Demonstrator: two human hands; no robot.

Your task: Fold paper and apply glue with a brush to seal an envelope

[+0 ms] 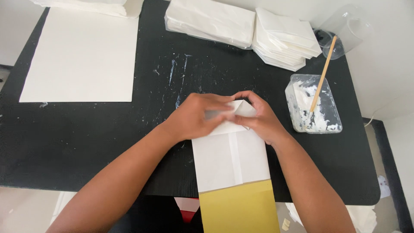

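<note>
Left hand (196,117): lay palm down on the far end of the paper bag (230,159), fingers pressing its folded flaps
Right hand (258,118): pinched the same folded end, thumb and fingers closed on the paper
Paper bag: lay flat on the black table (77,138), its yellow end (239,209) hanging over the near edge
Glue tub (314,104): stood right of the hands, a wooden stick (322,74) leaning in it
White sheet (82,56): lay far left
Folded bags (282,39): were stacked at the far edge
</note>
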